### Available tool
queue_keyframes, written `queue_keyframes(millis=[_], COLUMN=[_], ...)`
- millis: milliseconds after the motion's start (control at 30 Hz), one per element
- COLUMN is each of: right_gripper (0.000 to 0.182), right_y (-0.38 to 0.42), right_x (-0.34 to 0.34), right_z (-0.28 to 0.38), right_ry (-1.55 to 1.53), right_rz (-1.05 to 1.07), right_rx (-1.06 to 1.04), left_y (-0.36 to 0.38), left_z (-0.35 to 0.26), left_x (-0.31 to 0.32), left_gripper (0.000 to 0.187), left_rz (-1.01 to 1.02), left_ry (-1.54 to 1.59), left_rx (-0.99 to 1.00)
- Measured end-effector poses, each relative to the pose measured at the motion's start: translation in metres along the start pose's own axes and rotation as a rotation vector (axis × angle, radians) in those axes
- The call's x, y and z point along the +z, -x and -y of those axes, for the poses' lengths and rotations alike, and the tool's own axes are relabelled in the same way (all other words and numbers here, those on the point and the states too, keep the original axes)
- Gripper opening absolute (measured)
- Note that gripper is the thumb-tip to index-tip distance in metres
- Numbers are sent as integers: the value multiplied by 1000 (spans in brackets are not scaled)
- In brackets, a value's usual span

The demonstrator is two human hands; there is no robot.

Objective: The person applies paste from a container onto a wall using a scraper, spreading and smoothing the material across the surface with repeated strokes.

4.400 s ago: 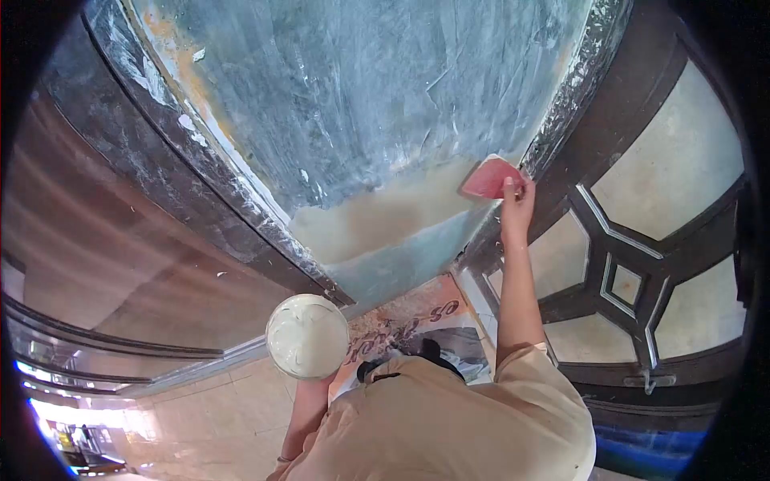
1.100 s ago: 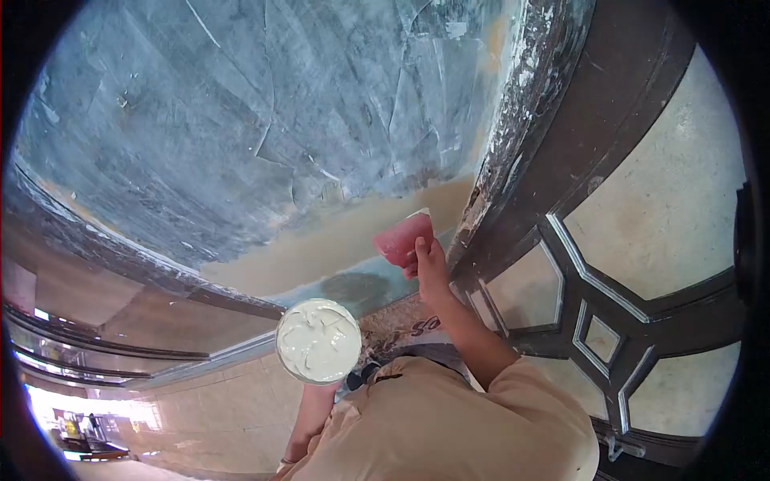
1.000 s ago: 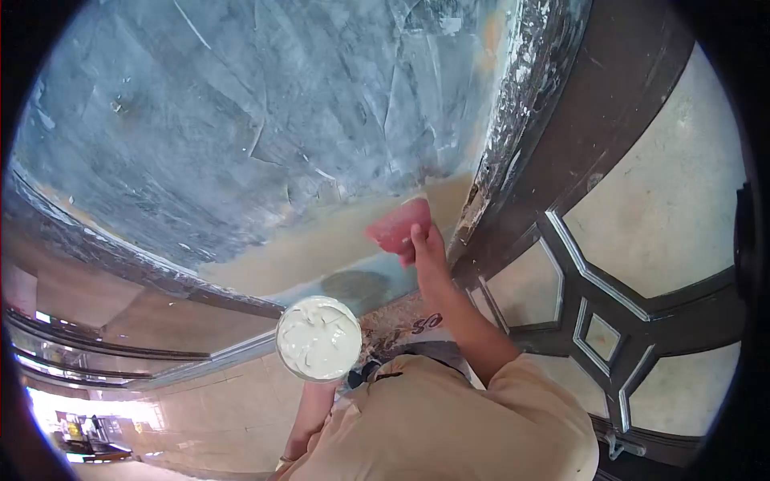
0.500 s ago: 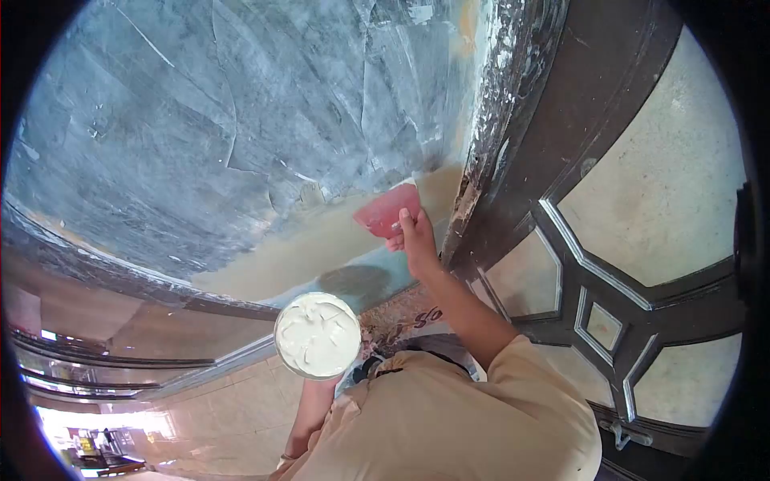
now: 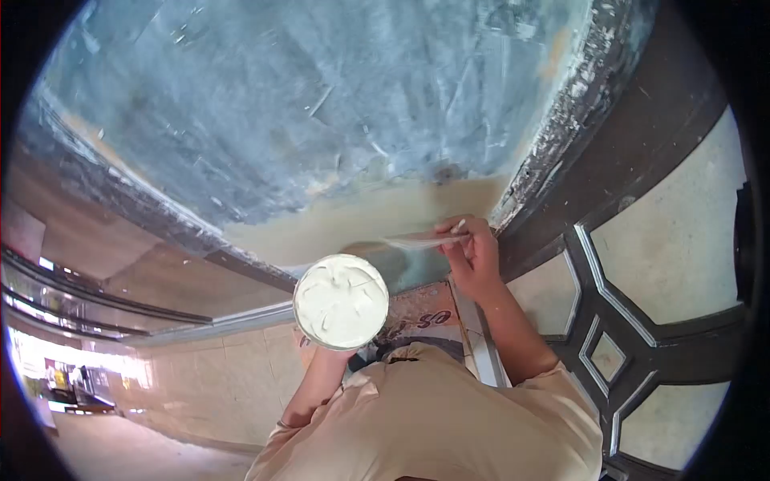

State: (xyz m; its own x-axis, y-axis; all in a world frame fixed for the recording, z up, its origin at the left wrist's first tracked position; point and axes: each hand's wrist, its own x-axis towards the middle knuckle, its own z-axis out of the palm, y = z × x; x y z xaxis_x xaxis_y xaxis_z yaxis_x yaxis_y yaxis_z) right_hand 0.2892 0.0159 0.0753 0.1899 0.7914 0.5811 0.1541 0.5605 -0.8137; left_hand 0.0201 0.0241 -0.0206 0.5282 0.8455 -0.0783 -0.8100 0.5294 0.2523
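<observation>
A round tub (image 5: 385, 305) full of white putty (image 5: 340, 301) stands upright in front of my body. My left hand (image 5: 330, 359) supports it from beneath, most of its fingers hidden by the tub. In my right hand (image 5: 479, 263) is a reddish putty scraper (image 5: 425, 239), gripped between thumb and fingers and now seen nearly edge-on. Its blade points left, overlapping the low part of the wall in this view. Behind it runs a smooth beige band of filler (image 5: 377, 204) under the rough blue-grey wall surface (image 5: 321, 104).
A dark, paint-flecked frame (image 5: 553, 144) borders the wall on the right, beside a dark door with pale panels (image 5: 674, 240). A printed cardboard sheet (image 5: 421, 309) lies below the wall. Pale tiled floor (image 5: 216, 381) stretches left toward a bright opening.
The scraper has turned from showing its flat face to nearly edge-on. My right hand has drawn down and right in the view, and the tub sits slightly higher and further right.
</observation>
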Motion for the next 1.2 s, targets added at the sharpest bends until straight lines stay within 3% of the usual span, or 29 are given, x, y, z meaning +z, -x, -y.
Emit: queue_keyframes(millis=[33,67,133,267,333,400,467,533,600,767,967,1067,1200], right_gripper=[29,29,42,44,37,38,39,27,24,17,14,22,40], right_y=[-4,-8,-16,-30,-39,-46,-51,-54,-50,-47,-36,-31,-32], right_x=[-5,-1,9,26,34,42,52,69,89,117,127,132,113], right_z=[8,18,36,65,82,94,101,106,104,105,101,96,91], right_ry=[216,215,341,440,675,781,887,987,989,969,966,964,839], right_rz=[123,141,293,378,429,516,602,650,657,586,630,588,509], right_rx=[-118,-119,-360,-465,-625,-657,-693,-764,-786,-848,-731,-764,-590], left_y=[-1,0,2,4,5,6,7,4,8,22,33,35,37], left_z=[1,-1,-3,-11,-17,-20,-22,-23,-27,-37,-42,-42,-42], left_x=[14,22,35,57,52,50,51,54,64,55,42,36,29], left_gripper=[56,56,54,57,54,52,46,43,45,46,47,47,48], left_rz=[27,25,87,52,84,119,21,54,39,20,0,-3,-8], left_ry=[-13,-2,-33,75,98,126,-59,-152,-355,-265,-152,-106,-50], left_rx=[4,17,-27,-73,-84,-99,-53,-7,5,-14,-66,-100,-155])
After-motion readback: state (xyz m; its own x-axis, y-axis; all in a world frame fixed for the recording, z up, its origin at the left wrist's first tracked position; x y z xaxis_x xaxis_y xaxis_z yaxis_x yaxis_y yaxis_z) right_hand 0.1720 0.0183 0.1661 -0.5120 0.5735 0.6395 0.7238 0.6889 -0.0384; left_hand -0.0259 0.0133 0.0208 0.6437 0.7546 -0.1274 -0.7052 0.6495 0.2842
